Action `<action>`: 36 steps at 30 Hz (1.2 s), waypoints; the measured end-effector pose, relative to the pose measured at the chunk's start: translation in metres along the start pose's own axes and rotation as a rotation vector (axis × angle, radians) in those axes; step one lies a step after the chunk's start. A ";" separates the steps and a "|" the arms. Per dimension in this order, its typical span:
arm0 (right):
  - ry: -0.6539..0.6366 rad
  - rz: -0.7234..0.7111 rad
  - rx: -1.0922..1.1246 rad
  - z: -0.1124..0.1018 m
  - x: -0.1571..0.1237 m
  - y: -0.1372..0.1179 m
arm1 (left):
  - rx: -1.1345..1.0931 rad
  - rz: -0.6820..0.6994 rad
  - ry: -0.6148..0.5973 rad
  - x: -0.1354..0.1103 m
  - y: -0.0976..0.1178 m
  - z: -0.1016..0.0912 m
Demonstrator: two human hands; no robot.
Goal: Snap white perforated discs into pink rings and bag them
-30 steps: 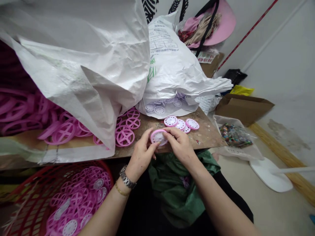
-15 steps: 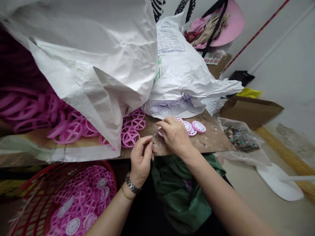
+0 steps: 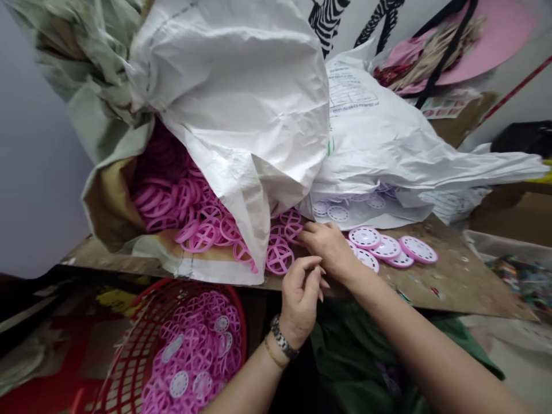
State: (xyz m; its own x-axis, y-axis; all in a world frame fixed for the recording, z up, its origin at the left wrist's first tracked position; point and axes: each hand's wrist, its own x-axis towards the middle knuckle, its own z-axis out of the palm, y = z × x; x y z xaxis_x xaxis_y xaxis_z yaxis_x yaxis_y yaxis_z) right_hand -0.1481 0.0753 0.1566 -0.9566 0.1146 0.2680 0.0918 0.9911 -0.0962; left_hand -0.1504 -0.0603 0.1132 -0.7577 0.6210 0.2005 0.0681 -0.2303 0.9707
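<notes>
My right hand reaches left across the wooden board, its bent fingers pressed together on a pink spoked ring at the mouth of the big white sack. More pink spoked rings spill out of that sack. My left hand, with a wristwatch, hovers just below at the board's front edge, its fingers curled and nothing visible in them. Several white-and-pink perforated discs lie in a row to the right of my right hand.
A red basket holding rings and discs stands below the board on the left. A second white bag with discs inside lies behind. Green cloth covers my lap. Cardboard and a clear bag of small parts sit at the right.
The disc both hands held was set down with the row. My right hand moved left to the spoked rings, the left hand let go, and the view swung left.
</notes>
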 end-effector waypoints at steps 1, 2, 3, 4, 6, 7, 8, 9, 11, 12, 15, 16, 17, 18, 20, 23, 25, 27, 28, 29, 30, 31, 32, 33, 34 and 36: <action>0.028 0.008 0.018 -0.004 -0.004 0.003 | -0.022 -0.022 0.005 0.001 0.002 0.000; 0.061 0.018 0.032 -0.008 -0.009 0.005 | -0.051 -0.049 0.009 0.002 0.004 0.000; 0.095 0.023 0.042 -0.013 -0.015 0.008 | -0.086 -0.078 0.013 0.004 0.007 0.001; 0.126 0.022 0.050 -0.018 -0.022 0.010 | -0.123 -0.111 0.016 0.006 0.010 0.001; 0.183 -0.004 0.060 -0.027 -0.036 0.012 | -0.194 -0.185 0.019 0.011 0.014 0.001; 0.208 -0.027 0.057 -0.030 -0.043 0.011 | -0.228 -0.222 0.015 0.014 0.016 0.001; 0.226 -0.050 0.046 -0.033 -0.050 0.010 | -0.260 -0.257 0.005 0.017 0.018 0.000; 0.234 -0.072 0.028 -0.034 -0.056 0.008 | -0.283 -0.288 -0.013 0.019 0.019 0.000; 0.222 -0.117 -0.008 -0.035 -0.067 0.004 | -0.289 -0.330 -0.059 0.023 0.021 0.000; 0.210 -0.142 -0.008 -0.035 -0.071 0.002 | -0.274 -0.342 -0.079 0.025 0.022 0.001; 0.223 -0.197 0.110 -0.036 -0.076 0.002 | -0.220 -0.361 -0.096 0.027 0.024 0.002; 0.250 -0.174 0.172 -0.037 -0.074 0.005 | -0.212 -0.372 -0.092 0.028 0.024 0.002; 0.281 -0.118 0.224 -0.039 -0.072 0.011 | -0.206 -0.386 -0.086 0.028 0.024 0.002; 0.307 -0.036 0.255 -0.039 -0.067 0.017 | -0.201 -0.401 -0.079 0.029 0.024 0.003; 0.312 0.158 0.220 -0.040 -0.055 0.034 | -0.192 -0.420 -0.068 0.029 0.023 0.003; 0.188 0.352 0.003 -0.035 -0.030 0.060 | -0.189 -0.425 -0.072 0.030 0.021 0.004; 0.088 0.438 -0.127 -0.028 -0.014 0.071 | -0.186 -0.431 -0.072 0.030 0.020 0.004; 0.008 0.510 -0.206 -0.021 0.001 0.078 | -0.181 -0.434 -0.070 0.030 0.019 0.004; -0.026 0.541 -0.225 -0.017 0.008 0.080 | -0.181 -0.432 -0.069 0.030 0.019 0.003; -0.058 0.572 -0.228 -0.013 0.013 0.081 | -0.181 -0.430 -0.071 0.031 0.019 0.003; -0.085 0.600 -0.221 -0.010 0.016 0.081 | -0.182 -0.428 -0.072 0.031 0.019 0.003; -0.105 0.624 -0.210 -0.008 0.019 0.082 | -0.183 -0.425 -0.073 0.031 0.019 0.003; -0.114 0.644 -0.199 -0.006 0.020 0.082 | -0.185 -0.422 -0.075 0.031 0.019 0.003; -0.109 0.659 -0.190 -0.006 0.020 0.082 | -0.188 -0.419 -0.076 0.032 0.019 0.003; -0.096 0.668 -0.183 -0.006 0.019 0.082 | -0.193 -0.414 -0.076 0.032 0.018 0.002; -0.044 0.670 -0.165 -0.008 0.014 0.083 | -0.205 -0.409 -0.076 0.031 0.018 0.002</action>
State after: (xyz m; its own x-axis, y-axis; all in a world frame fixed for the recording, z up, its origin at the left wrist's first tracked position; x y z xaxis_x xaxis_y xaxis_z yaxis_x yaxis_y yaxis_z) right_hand -0.1514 0.1597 0.1600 -0.6886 0.7067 0.1625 0.7048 0.7050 -0.0791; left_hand -0.1715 -0.0432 0.1376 -0.6451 0.7433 -0.1770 -0.3618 -0.0931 0.9276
